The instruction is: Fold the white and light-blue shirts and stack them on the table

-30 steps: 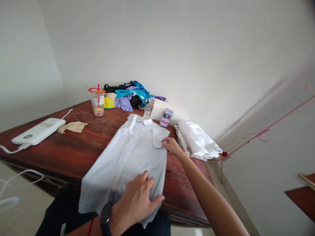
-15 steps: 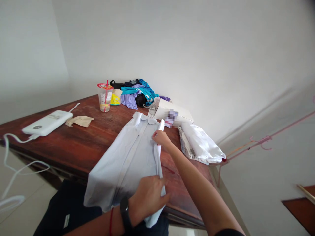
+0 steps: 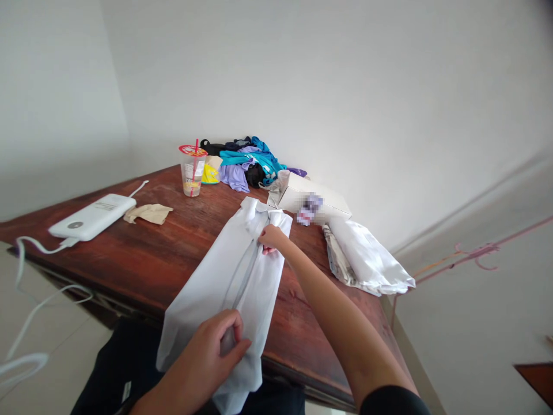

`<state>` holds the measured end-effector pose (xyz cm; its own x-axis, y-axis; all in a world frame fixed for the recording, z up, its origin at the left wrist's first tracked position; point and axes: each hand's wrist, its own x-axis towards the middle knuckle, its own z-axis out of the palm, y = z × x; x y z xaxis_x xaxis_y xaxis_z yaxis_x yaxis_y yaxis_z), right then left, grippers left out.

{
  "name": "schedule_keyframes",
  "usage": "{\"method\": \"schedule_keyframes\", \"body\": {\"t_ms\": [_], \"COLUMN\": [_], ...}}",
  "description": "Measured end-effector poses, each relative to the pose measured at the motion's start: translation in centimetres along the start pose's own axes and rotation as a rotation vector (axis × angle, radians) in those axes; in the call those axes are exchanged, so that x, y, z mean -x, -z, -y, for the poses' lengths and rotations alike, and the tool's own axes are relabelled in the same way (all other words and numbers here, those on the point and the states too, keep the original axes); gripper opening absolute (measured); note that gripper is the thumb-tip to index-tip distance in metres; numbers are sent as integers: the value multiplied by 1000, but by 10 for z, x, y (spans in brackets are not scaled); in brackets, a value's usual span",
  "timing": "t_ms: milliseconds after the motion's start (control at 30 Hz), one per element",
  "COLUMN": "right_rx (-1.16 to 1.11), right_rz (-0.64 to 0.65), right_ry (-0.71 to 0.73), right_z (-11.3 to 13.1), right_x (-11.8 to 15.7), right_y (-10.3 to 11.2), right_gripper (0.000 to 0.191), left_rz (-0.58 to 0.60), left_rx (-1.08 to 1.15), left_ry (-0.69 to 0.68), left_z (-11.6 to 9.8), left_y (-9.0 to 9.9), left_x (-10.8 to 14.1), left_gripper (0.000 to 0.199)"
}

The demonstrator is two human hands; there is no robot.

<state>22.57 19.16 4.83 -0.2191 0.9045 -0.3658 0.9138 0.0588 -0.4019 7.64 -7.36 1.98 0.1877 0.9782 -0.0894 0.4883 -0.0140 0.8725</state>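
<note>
A white collared shirt [image 3: 205,288] lies lengthwise on the wooden table, its collar away from me and its lower end hanging over the near edge. Its right side is folded inward to the middle. Close below the collar, my right hand [image 3: 271,237] pinches the folded edge. My left hand [image 3: 211,349] is near the lower end, fingers curled and thumb bent toward them around the cloth; the fingertips are partly hidden.
A white power bank [image 3: 93,216] with a cable and a beige cloth piece [image 3: 149,214] lie left. Behind stand a plastic cup [image 3: 192,173] with a straw and a clothes pile [image 3: 253,161]. A white box [image 3: 317,196] and folded white garments [image 3: 367,256] lie right.
Both hands have moved left, bringing the shirt's right edge over to its middle. The shirt now looks narrower. The view has shifted slightly.
</note>
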Motion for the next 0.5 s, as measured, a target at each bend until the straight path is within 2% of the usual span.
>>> {"method": "schedule_keyframes", "body": {"t_ms": [100,233,367,500], "right_rx": [60,121,131,109], "right_rz": [-55,-97,-49,-107], "right_ry": [80,269,442,511], "right_z": [-5,-23,-42,-53], "right_x": [-3,-2,-2,-6], "right_y": [1,8,13,9], "right_gripper": [25,16,16,20], "left_rz": [61,147,134,86], "left_rx": [32,116,168,162], "left_ry": [23,68,78,115], "left_z": [17,40,54,58], "left_y": [2,3,4,11], "left_x": [8,20,32,43], "left_gripper": [13,23,34,31]}}
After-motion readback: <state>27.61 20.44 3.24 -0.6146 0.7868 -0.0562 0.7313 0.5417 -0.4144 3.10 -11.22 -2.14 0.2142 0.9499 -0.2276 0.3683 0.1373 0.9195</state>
